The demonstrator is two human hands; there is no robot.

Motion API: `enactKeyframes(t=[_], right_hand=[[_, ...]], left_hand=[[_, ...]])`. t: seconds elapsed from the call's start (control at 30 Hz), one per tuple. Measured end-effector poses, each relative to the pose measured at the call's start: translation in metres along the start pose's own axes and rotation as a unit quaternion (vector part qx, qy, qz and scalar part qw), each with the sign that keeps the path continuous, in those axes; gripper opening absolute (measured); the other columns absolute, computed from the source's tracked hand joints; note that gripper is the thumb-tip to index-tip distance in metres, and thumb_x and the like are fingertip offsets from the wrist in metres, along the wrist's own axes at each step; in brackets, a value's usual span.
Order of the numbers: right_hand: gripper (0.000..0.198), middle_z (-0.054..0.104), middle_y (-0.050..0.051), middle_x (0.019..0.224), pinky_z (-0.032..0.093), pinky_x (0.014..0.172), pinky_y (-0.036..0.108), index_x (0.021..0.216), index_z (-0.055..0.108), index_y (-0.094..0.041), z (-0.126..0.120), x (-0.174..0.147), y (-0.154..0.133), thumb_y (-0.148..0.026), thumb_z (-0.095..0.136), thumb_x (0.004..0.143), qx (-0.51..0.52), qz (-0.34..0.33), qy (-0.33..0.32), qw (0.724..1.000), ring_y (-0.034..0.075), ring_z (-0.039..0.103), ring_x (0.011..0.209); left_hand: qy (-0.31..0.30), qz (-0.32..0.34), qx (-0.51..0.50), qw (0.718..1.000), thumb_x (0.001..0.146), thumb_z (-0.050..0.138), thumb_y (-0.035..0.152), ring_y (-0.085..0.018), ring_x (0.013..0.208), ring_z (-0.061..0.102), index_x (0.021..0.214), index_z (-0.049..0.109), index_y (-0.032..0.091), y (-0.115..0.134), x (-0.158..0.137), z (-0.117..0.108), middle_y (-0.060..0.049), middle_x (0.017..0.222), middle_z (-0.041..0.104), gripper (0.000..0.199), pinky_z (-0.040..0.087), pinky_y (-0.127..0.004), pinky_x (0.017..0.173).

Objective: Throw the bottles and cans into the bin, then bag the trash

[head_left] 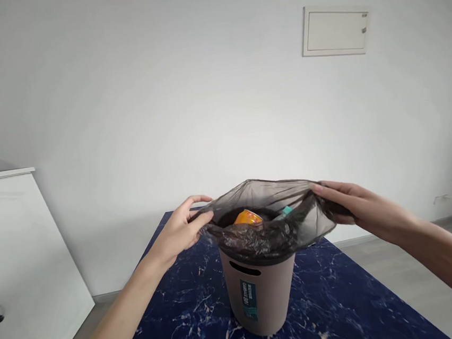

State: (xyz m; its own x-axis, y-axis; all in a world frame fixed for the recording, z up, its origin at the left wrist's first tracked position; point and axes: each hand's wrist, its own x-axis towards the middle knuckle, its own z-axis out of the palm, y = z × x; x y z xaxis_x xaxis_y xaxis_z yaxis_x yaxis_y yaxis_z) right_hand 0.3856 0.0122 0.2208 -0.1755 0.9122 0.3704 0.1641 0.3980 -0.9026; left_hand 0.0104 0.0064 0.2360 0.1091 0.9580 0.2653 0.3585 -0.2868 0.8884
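Observation:
A beige trash can point(264, 296) with a teal label and a slot below its rim stands upright on the table. A dark, see-through garbage bag point(256, 238) lines it, its mouth spread wide above the rim. My left hand point(179, 230) pinches the bag's edge on the left, between thumb and fingers. On the opposite side my right hand point(344, 198) grips the bag's edge, thumb on top. Inside lie an orange can point(248, 217) and something with a teal cap point(287, 211), mostly hidden by the bag.
The can's support is a dark blue marble-patterned table point(184, 312). A white cabinet point(22, 253) with a black handle stands at the left. Behind is a pale wall point(162, 90) with a white panel door point(334, 30). Grey floor point(431, 272) shows at the right.

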Motion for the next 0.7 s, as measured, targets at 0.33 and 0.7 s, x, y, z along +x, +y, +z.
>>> enactKeyframes(t=[0.33, 0.7], right_hand=[[0.013, 0.077, 0.000, 0.125, 0.061, 0.086, 0.012, 0.100, 0.080, -0.026, 0.007, 0.035, -0.014, -0.034, 0.078, 0.090, 0.320, -0.007, 0.129, 0.938, 0.015, 0.067, 0.121], [0.032, 0.042, -0.006, 0.063, 0.066, 0.087, 0.037, 0.070, 0.049, -0.028, 0.007, 0.028, 0.001, -0.022, 0.075, 0.089, 0.451, -0.058, 0.102, 0.885, 0.013, 0.051, 0.058]], left_hand=[[0.109, 0.060, -0.288, 0.950, 0.070, 0.086, 0.025, -0.002, 0.038, 0.020, 0.095, 0.069, 0.021, 0.029, 0.026, 0.004, 0.014, 0.051, 0.036, 0.030, 0.019, -0.014, 0.037], [0.110, 0.044, -0.377, 0.918, 0.071, 0.082, 0.019, -0.004, 0.038, 0.017, 0.077, 0.055, 0.022, -0.004, 0.022, -0.005, 0.016, 0.041, 0.030, 0.028, 0.026, -0.016, 0.040]])
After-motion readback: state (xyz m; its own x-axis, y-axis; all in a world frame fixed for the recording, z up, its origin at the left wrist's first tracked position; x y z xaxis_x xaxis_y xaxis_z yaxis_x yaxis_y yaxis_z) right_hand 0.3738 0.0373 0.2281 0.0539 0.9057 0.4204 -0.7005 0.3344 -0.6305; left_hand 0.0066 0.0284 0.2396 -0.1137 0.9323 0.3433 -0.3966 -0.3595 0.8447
